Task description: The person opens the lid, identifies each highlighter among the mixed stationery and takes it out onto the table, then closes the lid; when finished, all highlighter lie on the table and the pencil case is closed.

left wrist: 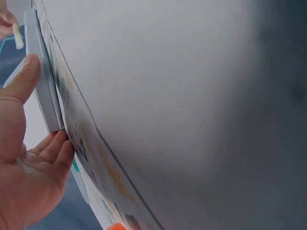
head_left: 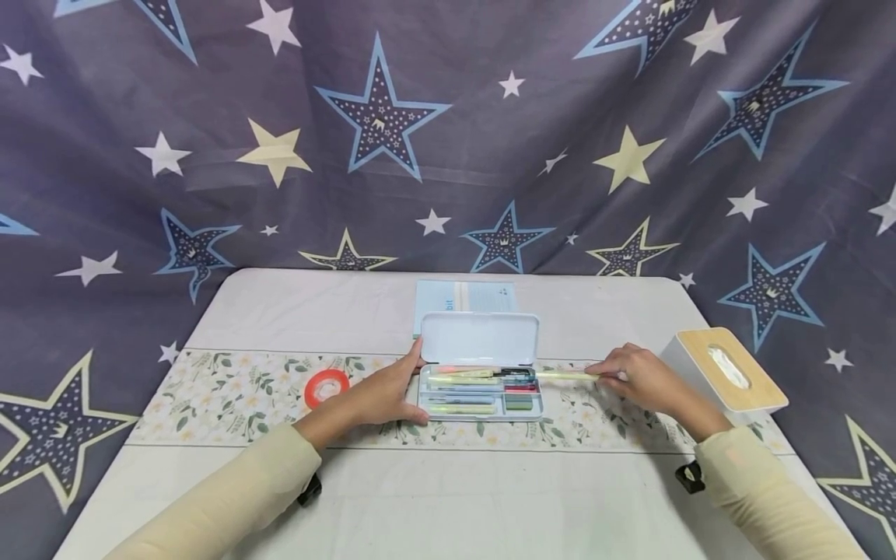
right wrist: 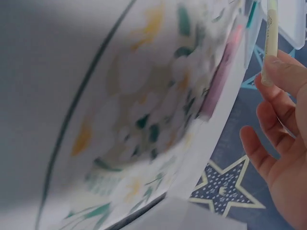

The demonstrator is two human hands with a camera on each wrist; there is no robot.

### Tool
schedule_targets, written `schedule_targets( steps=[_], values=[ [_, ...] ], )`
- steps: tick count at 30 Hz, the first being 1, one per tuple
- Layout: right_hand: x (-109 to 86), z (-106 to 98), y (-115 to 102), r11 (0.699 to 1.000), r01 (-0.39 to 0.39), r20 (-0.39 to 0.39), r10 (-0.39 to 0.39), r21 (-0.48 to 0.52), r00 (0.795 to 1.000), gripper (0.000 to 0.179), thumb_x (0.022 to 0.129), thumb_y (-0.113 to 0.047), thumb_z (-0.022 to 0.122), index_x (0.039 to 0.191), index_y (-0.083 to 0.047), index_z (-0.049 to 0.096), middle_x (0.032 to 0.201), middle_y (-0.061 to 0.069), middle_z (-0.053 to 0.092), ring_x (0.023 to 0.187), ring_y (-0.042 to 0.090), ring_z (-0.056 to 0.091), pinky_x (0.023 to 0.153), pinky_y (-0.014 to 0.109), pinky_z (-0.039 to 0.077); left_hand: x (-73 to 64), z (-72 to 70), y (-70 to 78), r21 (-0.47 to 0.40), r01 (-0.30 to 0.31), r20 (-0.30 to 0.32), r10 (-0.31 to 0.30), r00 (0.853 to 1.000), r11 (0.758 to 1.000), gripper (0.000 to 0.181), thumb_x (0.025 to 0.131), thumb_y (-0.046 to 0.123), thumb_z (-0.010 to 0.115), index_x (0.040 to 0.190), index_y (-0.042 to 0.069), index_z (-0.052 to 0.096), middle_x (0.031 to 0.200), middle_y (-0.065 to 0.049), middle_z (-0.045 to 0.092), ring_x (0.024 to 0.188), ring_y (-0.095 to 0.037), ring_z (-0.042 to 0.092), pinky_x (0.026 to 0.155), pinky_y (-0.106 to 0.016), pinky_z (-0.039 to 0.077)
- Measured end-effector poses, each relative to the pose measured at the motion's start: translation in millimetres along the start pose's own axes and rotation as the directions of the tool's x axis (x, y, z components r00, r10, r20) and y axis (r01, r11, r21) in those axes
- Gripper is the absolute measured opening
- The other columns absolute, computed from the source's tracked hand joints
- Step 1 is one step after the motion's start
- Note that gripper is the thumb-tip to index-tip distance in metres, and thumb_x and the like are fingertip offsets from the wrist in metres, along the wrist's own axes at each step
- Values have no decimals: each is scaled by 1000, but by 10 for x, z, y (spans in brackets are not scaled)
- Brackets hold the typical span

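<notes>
Pale-blue pencil case [head_left: 480, 339], yellow pen [head_left: 565, 376], red tape [head_left: 310, 392], floral runner [head_left: 231, 393].

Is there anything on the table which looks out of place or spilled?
One blurred pink pen lies loose on the table, outside the open case, while other pens lie inside it. Nothing looks spilled.

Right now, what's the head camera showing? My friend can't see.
A person's right hand holds a yellow pen at the right edge of an open pencil case, which the left hand grips. Red tape, a blue booklet and a tissue box sit nearby.
</notes>
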State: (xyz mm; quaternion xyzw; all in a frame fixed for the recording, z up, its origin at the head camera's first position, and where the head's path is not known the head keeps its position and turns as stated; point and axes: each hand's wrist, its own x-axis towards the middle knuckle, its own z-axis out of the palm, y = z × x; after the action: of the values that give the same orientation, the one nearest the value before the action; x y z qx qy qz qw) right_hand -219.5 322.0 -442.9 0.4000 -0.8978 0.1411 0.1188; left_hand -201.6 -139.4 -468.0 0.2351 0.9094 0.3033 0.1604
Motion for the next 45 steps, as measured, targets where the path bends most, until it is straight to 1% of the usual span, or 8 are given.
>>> schedule_targets(
  steps=[6,12,20,26,35,41,45],
  values=[
    [-109,11,96,999,-40,29,41,-13,999,30,77,0,84,105,-12,82,82,-7,74,74,11,63,68,32,51,-5,13,-4,9,-13,1,13,1000,1000,138,78,47,87,163,11,-16,158,-6,44,150,-26,38,121,-48,32],
    [-170,11,155,997,-71,38,72,-23,997,30,77,0,84,104,-13,82,81,-8,73,74,11,63,68,32,52,-8,6,6,6,-6,0,6,1000,1000,138,77,47,87,163,12,-16,158,-5,44,150,-25,37,122,-48,32],
    [-180,-9,188,992,-124,89,125,-17,988,29,79,-1,82,105,-14,82,82,-8,74,75,11,64,68,32,52,4,3,-3,15,-14,-6,15,1000,1000,138,78,47,87,163,11,-15,158,-6,44,149,-25,38,121,-48,33],
    [-208,17,204,983,-184,122,182,2,976,29,81,-2,82,107,-16,82,85,-9,74,77,12,66,68,32,54,5,11,-7,5,-16,-4,16,1000,1000,138,77,48,87,163,10,-15,158,-6,44,149,-26,39,121,-48,33],
    [-230,89,240,983,-179,94,181,-32,979,28,80,-3,83,104,-16,82,86,-6,74,78,14,67,70,35,54,-4,3,0,12,-10,-2,10,1000,1000,139,77,49,87,163,11,-15,158,-5,44,150,-26,37,121,-49,33],
    [-215,75,245,978,-204,115,208,-42,971,26,83,-5,82,106,-16,82,90,-4,75,83,17,68,74,39,55,5,26,-24,12,-6,-4,6,1000,1000,139,76,49,87,163,12,-16,158,-5,44,149,-25,39,120,-48,34],
    [-201,55,231,979,-199,100,202,-44,974,25,83,-6,82,105,-18,81,92,-4,75,85,19,69,77,43,56,5,30,-25,14,-6,-7,6,1000,1000,139,77,48,87,163,12,-15,158,-5,44,148,-25,40,120,-48,35]
  ],
)
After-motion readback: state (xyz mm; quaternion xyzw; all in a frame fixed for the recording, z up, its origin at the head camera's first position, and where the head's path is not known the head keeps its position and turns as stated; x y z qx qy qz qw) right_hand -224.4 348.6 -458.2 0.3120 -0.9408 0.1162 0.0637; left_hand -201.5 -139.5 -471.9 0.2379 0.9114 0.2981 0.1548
